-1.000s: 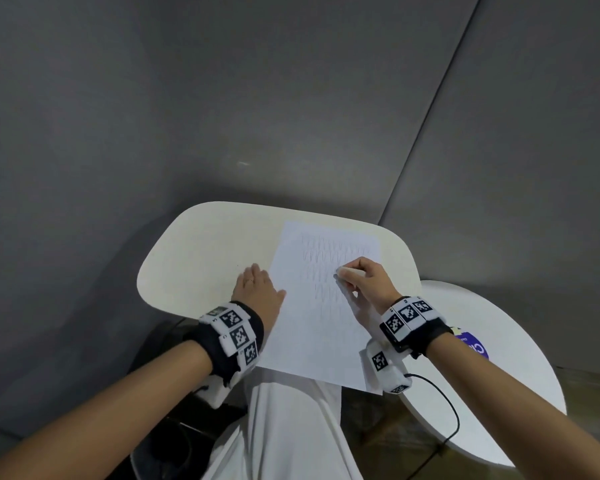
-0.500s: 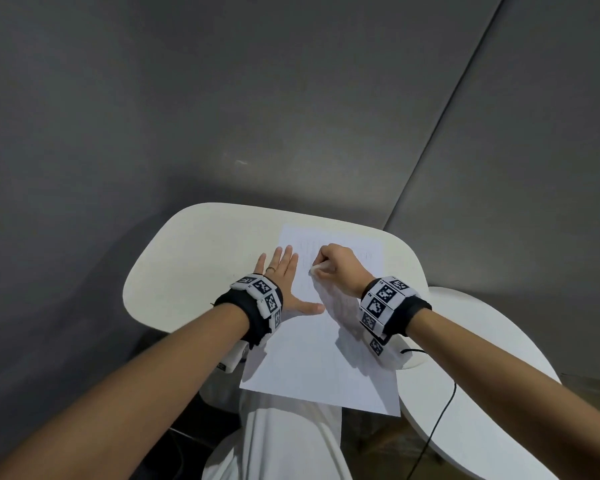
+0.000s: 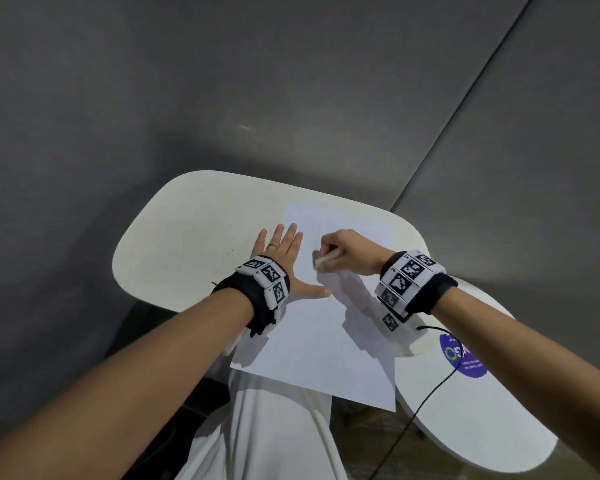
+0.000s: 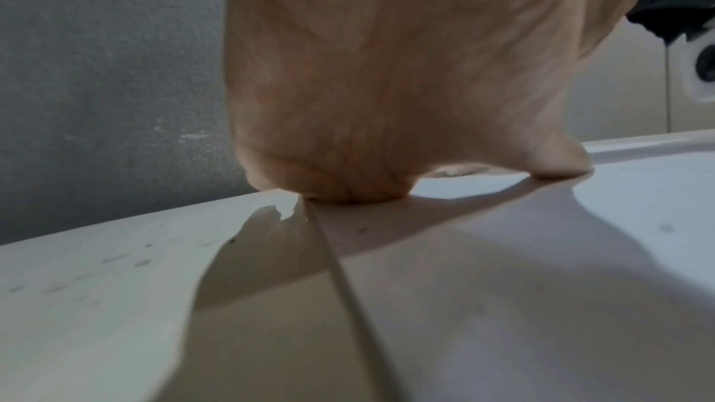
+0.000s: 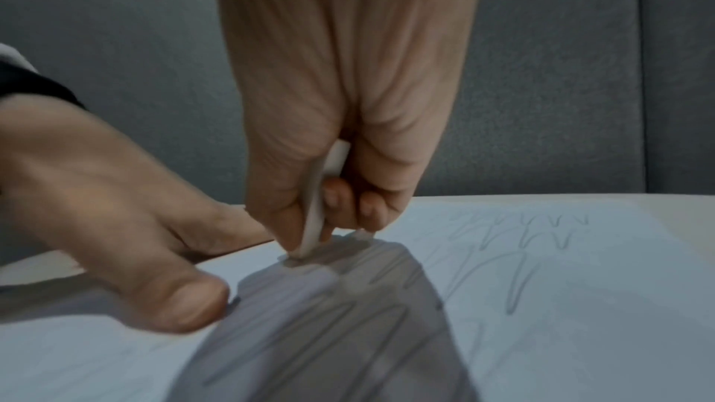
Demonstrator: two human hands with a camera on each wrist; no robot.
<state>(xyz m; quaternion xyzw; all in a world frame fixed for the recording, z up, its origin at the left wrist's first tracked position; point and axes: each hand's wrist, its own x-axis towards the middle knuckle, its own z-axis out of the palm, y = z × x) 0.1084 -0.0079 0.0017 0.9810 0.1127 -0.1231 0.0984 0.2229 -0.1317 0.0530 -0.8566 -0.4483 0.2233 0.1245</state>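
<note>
White eraser [image 5: 314,222], pinched in the right hand [image 3: 350,252], presses the paper [image 3: 319,344] on the table [image 3: 187,237]; the left hand [image 3: 279,254] lies flat, fingers spread, just left. Short strokes away from that palm should prevent creasing.

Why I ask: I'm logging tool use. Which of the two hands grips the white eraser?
The right hand: it pinches the eraser against the paper, while the left hand lies flat, fingers spread, holding nothing.

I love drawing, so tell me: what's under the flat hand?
The left hand lies flat over the left edge of the paper, partly on the white table. Whether pencil marks sit under the palm is hidden.
</note>
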